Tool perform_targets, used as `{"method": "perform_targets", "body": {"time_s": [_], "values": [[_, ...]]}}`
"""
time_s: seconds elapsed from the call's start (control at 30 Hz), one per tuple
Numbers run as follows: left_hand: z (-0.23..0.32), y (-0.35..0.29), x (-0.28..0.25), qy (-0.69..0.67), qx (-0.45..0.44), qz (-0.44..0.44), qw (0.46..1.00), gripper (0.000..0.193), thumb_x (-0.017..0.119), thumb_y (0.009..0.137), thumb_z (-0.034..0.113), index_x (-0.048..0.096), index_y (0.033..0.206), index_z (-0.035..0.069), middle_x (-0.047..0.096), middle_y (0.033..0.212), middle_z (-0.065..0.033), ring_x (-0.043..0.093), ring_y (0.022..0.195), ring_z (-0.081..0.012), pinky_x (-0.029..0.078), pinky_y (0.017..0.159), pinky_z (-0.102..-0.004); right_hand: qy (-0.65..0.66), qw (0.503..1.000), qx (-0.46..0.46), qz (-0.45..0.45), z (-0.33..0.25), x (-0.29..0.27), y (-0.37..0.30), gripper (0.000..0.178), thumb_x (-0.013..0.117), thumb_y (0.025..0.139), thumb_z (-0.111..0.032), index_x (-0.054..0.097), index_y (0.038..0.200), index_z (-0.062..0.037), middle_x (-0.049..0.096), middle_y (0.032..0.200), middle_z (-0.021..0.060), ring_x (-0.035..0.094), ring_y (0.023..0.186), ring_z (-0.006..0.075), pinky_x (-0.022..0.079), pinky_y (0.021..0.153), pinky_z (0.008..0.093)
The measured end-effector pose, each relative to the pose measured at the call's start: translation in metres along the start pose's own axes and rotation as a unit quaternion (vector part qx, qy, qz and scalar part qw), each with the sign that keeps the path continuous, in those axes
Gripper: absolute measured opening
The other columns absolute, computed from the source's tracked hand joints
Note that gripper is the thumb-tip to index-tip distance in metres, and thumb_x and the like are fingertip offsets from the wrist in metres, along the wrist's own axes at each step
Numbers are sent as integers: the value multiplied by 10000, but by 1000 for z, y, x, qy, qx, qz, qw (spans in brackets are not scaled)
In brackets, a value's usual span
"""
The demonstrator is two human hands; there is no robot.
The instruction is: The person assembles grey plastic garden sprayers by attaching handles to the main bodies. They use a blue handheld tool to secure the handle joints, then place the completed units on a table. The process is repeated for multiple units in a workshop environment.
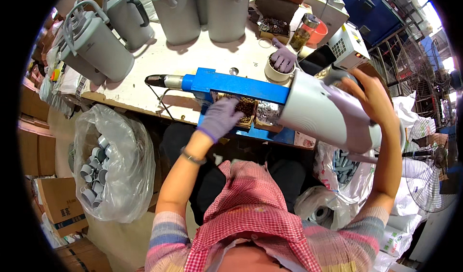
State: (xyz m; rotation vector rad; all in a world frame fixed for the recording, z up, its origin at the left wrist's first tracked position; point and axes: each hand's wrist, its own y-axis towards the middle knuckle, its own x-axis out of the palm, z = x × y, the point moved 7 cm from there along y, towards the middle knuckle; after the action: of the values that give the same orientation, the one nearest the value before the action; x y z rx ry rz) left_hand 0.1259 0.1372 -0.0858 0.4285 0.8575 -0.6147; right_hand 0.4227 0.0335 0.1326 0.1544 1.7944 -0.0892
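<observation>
My left hand (222, 118), in a lavender glove, dips over a small open box of brass-coloured parts (247, 109). Its thumb and fingers look apart, and no part shows between them. Beside that box sits another with silvery pieces (268, 113). A large grey jug (328, 113) lies on its side, its open end around the right end of a blue bench machine's arm (241, 88). My bare right hand (369, 93) curves over the jug's far side near its dark handle, holding it; the jug partly hides that grip.
Several grey jugs (224, 12) stand along the table's (111, 96) back left. A cup (279, 72) with a lavender glove on it, a glass jar (301, 35) and a box of small parts (274, 26) are behind the machine. Bags of grey pieces (113, 163) flank me; a fan (429, 166) stands right.
</observation>
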Motion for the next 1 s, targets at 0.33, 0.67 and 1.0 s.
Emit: {"method": "perform_targets", "body": {"time_s": [0.33, 0.67, 1.0], "values": [[-22, 24, 45, -50, -20, 37, 998, 222, 646, 856, 248, 747, 1005, 119, 715, 922, -126, 675, 871, -308, 528, 804, -409, 161, 975, 107, 107, 91, 9, -101, 250, 587, 997, -253, 606, 1054, -10, 421, 645, 17, 370, 604, 73, 319, 527, 265], [30, -11, -12, -280, -4, 144, 949, 386, 729, 843, 84, 644, 1215, 29, 727, 901, -129, 698, 801, -183, 557, 742, -299, 209, 957, 133, 149, 124, 20, -136, 234, 613, 975, -210, 603, 1067, 4, 499, 683, 50, 442, 637, 104, 390, 583, 270], [169, 102, 34, -495, 45, 23, 868, 444, 670, 921, 48, 539, 1335, -48, 706, 1046, -123, 677, 943, -145, 550, 850, -264, 233, 950, 134, 158, 140, 35, -137, 278, 662, 932, -246, 620, 1041, 6, 566, 723, 116, 506, 630, 179, 429, 609, 308]]}}
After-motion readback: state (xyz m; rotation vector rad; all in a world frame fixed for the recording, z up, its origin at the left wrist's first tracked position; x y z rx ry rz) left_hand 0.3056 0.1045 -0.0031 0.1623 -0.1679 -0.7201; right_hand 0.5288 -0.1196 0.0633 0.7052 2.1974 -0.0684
